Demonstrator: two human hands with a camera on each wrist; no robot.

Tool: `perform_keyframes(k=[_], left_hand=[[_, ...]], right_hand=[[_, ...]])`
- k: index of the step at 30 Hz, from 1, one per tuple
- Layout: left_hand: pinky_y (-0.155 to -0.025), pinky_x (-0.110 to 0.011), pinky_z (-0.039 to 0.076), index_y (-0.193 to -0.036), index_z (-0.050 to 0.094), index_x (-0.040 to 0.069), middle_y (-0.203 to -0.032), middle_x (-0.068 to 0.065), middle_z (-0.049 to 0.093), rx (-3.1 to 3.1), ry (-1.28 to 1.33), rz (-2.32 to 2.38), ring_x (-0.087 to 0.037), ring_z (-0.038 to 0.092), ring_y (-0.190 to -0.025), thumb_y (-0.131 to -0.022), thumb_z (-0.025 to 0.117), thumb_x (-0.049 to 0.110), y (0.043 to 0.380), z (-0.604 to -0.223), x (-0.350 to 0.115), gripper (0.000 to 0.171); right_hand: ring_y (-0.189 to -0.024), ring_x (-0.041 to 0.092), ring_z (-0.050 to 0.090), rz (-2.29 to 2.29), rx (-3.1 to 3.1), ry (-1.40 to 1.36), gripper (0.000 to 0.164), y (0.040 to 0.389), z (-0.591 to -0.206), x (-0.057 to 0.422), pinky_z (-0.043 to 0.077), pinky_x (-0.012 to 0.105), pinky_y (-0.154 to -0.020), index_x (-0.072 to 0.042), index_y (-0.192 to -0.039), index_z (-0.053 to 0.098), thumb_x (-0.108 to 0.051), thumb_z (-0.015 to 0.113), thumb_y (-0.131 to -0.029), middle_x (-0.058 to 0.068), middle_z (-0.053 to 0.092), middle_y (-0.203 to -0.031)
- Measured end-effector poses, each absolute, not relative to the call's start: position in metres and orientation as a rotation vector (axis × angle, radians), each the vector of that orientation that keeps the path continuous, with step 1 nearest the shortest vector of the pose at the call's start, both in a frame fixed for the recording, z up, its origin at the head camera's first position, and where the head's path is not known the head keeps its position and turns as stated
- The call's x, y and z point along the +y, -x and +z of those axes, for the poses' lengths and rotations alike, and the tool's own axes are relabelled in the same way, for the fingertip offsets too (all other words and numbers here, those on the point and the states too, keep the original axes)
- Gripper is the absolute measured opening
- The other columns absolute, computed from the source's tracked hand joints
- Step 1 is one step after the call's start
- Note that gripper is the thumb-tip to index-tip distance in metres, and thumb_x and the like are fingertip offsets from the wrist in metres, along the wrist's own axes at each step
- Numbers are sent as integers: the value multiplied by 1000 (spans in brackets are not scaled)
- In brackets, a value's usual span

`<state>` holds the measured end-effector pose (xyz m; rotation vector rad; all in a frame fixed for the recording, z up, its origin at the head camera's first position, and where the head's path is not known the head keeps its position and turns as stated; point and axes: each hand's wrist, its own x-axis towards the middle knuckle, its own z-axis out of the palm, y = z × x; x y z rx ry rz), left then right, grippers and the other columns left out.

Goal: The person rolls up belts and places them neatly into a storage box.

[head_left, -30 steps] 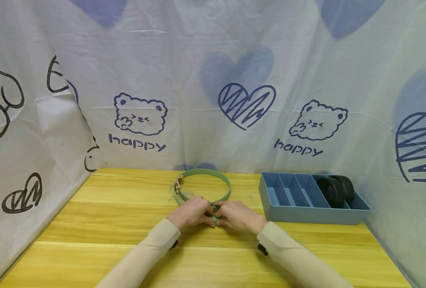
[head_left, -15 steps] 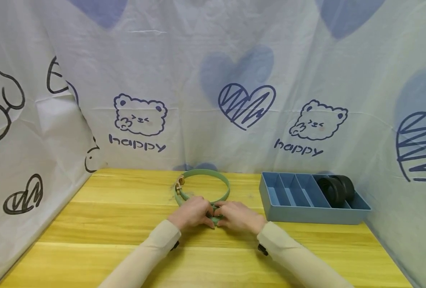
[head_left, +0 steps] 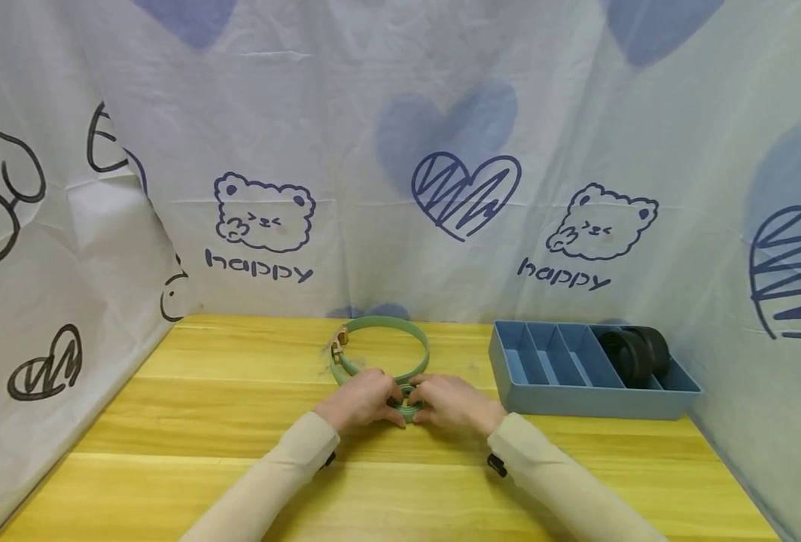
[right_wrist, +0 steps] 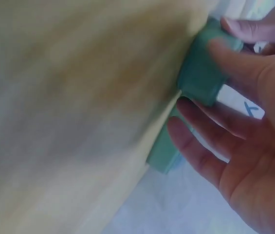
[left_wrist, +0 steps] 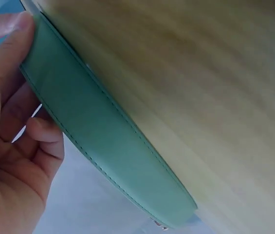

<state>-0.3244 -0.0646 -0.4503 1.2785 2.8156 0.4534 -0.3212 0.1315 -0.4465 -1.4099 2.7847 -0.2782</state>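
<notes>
A mint-green belt (head_left: 385, 322) stands on edge on the table, its far part a wide loop with a gold-coloured buckle (head_left: 340, 339) at the left. Its near part is wound into a small tight coil (head_left: 409, 413) between the two hands. My left hand (head_left: 362, 400) holds the coil from the left, thumb and fingers at its side. From the right, my right hand (head_left: 459, 405) grips it with bent fingers. In the left wrist view, a stitched belt strip (left_wrist: 110, 129) runs away from the fingers. The right wrist view shows thumb and index finger on the coil (right_wrist: 201, 73).
A blue-grey divided box (head_left: 593, 403) stands at the back right of the wooden table (head_left: 238, 482). Black coiled bands (head_left: 634, 357) sit in its right-hand compartments. A white printed cloth (head_left: 366, 226) hangs behind the table and along its sides.
The wide belt loop has become slightly narrower. Between the hands, the coil has turned a little, and my right hand has shifted very slightly to the right.
</notes>
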Motion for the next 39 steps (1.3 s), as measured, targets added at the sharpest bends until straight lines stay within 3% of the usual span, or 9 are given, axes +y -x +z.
perform_keyframes(k=[4,10,17,20,26,34,39], left_hand=[[-55,-14,43,-81,73,23,-68,19,62,2812,-1315,456,6,50,-55,-69,71,44,325,-451,-63,23],[-59,-16,44,-91,73,22,-79,15,64,2794,-1247,425,4,53,-61,-69,73,40,328,-450,-68,29],[-57,-15,44,-80,73,22,-69,17,62,2808,-1291,375,4,51,-57,-69,72,40,327,-446,-64,21],[-58,-15,44,-86,74,22,-74,16,64,2802,-1297,408,5,52,-59,-70,71,42,327,-448,-66,25],[-60,-17,45,-98,72,21,-83,14,66,2787,-1271,464,5,54,-63,-70,71,43,329,-450,-73,36],[-52,-15,42,-75,71,24,-63,19,59,2816,-1358,399,5,48,-51,-71,69,43,330,-451,-64,19],[-59,-16,45,-90,72,22,-78,16,64,2772,-1303,474,5,53,-61,-71,70,42,331,-453,-67,27]], right_hand=[[-111,19,52,-320,2776,1410,22,321,-446,132,46,32,-84,-26,-103,69,-32,65,-82,1,56,-119],[-113,22,51,-240,2751,1419,23,323,-442,133,44,33,-88,-23,-104,69,-27,66,-82,8,51,-128],[-107,17,54,-300,2739,1428,17,322,-440,128,45,29,-83,-23,-99,70,-26,66,-82,1,56,-120],[-109,19,53,-326,2717,1459,16,322,-440,127,45,29,-84,-24,-98,70,-28,63,-84,0,58,-117],[-116,25,48,-243,2701,1477,21,324,-440,132,42,33,-91,-19,-104,70,-23,64,-84,10,54,-124],[-115,19,49,-305,2756,1436,19,324,-445,136,43,32,-88,-24,-100,69,-31,63,-84,-1,59,-115],[-114,19,50,-299,2726,1442,21,325,-445,140,42,31,-89,-24,-104,69,-28,63,-84,3,55,-122]])
